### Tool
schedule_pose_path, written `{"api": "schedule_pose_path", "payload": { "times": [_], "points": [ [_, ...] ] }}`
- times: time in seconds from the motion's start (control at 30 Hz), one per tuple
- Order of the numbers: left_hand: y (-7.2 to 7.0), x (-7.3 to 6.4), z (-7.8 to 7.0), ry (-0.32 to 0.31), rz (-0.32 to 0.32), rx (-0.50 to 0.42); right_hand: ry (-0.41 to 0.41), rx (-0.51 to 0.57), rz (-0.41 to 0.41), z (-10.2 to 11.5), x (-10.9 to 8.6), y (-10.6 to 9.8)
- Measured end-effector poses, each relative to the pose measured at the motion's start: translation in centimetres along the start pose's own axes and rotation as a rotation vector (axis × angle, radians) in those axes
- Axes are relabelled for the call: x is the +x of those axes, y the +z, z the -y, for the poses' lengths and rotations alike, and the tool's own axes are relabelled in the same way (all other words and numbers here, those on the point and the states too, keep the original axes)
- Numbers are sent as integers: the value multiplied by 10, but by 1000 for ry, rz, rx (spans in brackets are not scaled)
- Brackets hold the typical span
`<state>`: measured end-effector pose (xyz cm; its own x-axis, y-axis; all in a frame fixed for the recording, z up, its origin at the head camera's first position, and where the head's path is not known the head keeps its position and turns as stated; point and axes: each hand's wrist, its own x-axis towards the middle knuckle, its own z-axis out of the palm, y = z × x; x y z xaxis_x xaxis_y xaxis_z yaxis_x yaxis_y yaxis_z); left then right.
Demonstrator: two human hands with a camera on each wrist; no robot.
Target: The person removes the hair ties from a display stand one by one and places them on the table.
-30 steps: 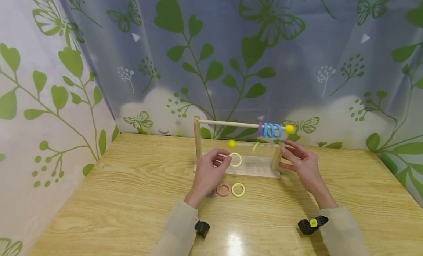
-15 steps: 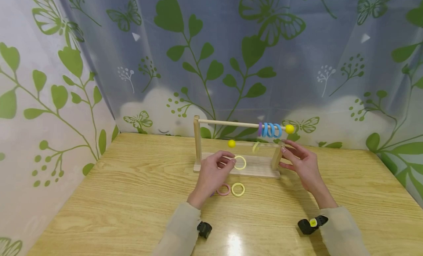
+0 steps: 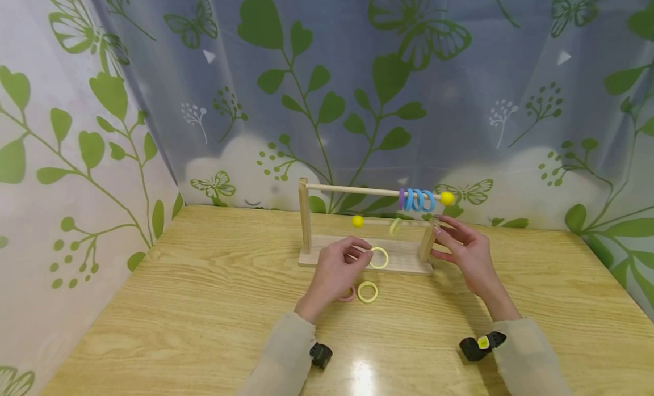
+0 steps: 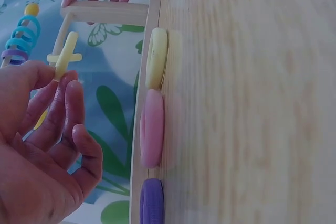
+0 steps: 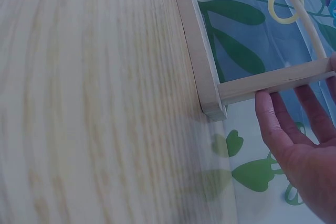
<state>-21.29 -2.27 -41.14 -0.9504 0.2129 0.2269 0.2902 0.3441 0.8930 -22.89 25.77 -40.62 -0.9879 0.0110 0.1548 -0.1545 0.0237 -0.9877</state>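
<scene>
A yellow ring [image 3: 387, 258] is pinched between the thumb and fingertips of my left hand [image 3: 334, 268], held in front of the wooden stand's base [image 3: 403, 254]. My right hand [image 3: 467, 257] grips the stand's short right post [image 3: 427, 245], thumb on one side and fingers on the other. From that post a lower rod runs left to a yellow ball [image 3: 357, 221]; another yellow ring [image 3: 394, 226] hangs on it. The upper rod [image 3: 352, 189] carries a purple ring [image 3: 401, 199] and several blue rings [image 3: 419, 201] near its yellow end ball [image 3: 447, 198].
On the table before the stand lie a yellow ring [image 3: 376, 293] and a pink ring [image 3: 350, 298], partly behind my left wrist. A purple ring [image 4: 152, 203] beside them shows in the left wrist view. A patterned curtain [image 3: 327, 129] hangs behind the table.
My left hand has moved right and slightly toward me with the yellow ring, covering the loose purple ring in the head view. My right hand stays on the post.
</scene>
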Motion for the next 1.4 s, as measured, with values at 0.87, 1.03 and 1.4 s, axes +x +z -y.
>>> {"api": "schedule_pose_path", "payload": {
  "times": [0.87,1.03,1.4],
  "points": [
    [14,3,-1,-26,167,71,-15,14,1,-2,1,-1],
    [15,2,-1,-25,203,79,-17,8,2,-2,1,0],
    [14,2,1,-29,289,89,-13,-10,-3,-1,0,0]
  ]
}}
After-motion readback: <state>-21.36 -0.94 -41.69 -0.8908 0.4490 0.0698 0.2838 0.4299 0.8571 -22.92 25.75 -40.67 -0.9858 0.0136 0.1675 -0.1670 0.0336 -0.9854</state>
